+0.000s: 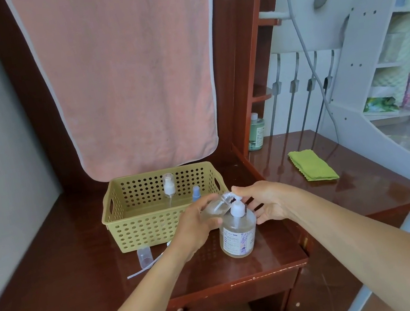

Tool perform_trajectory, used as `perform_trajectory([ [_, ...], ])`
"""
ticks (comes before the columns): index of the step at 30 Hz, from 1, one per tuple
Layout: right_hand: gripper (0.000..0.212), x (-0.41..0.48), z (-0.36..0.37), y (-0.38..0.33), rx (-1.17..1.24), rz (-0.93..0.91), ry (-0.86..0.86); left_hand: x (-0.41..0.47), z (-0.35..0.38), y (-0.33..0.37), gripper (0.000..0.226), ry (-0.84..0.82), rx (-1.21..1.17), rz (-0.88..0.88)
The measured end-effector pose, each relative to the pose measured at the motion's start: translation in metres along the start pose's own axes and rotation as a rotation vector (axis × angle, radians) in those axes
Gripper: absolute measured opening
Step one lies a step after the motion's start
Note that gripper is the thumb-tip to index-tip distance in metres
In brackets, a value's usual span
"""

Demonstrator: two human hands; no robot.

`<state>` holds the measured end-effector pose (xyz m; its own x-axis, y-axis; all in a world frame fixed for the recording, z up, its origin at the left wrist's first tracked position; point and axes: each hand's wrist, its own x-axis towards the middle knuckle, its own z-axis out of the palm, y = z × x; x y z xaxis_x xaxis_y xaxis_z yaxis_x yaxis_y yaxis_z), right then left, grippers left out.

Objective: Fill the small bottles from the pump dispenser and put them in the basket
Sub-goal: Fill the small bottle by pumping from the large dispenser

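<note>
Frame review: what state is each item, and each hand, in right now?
Dispenser: upright on desk, clear liquid inside.
Small bottle: uncapped, tilted, mouth at dispenser's spout.
Left hand: holds small bottle.
Right hand: finger on dispenser's pump.
Basket: on desk, two capped bottles upright inside.
Clear cap: standing on desk.
Tube: lying on desk.
Cloth: folded on desk.
Towel: hanging.

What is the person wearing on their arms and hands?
Nothing that shows. The left arm and the right arm are bare all the way up from the bottom of the picture, with no sleeves. The left hand and the right hand have no gloves. No watch or bracelet shows at the wrists.
</note>
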<state>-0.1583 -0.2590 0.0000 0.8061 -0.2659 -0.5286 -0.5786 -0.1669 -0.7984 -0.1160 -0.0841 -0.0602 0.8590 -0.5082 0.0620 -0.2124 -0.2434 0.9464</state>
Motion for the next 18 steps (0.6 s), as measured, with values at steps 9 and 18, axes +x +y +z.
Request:
perform_trajectory([
  [9, 0.058, 0.0046, 0.0058, -0.0023, -0.021, -0.015, 0.054, -0.0014, 0.0007, -0.0007, 0.047, -0.006, 0.0, 0.022],
  [18, 0.056, -0.0009, -0.0028, -0.0018, -0.013, 0.001, -0.026, -0.0044, -0.0004, 0.0017, 0.051, 0.009, -0.049, 0.02],
])
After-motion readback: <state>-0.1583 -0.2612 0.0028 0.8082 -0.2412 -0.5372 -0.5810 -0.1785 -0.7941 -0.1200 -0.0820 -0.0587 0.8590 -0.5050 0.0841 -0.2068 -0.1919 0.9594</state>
